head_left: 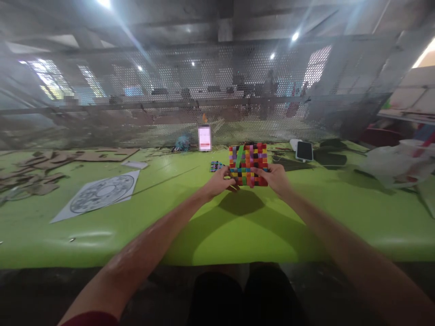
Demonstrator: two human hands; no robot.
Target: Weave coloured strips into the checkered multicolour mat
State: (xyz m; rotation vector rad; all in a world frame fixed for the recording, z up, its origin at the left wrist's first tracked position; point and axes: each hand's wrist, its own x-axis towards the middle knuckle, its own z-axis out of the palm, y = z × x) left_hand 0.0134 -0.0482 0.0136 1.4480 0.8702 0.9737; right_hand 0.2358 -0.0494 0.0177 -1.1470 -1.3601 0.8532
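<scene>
I hold a woven square of many-coloured strips (248,163) upright above the green table (238,226), out at arm's length. My left hand (220,180) is closed on its lower left edge. My right hand (276,176) is closed on its lower right edge, thumb across the front. One loose green strip slants across the top left of the weave. A small pile of coloured pieces (215,166) lies on the table just left of the weave, behind my left hand.
A lit phone (204,137) stands against the perforated metal screen at the back. Another phone (304,150) lies to the right. A printed sheet with a round pattern (100,194) and cardboard cut-outs (50,163) lie left. Plastic bags (397,163) sit far right.
</scene>
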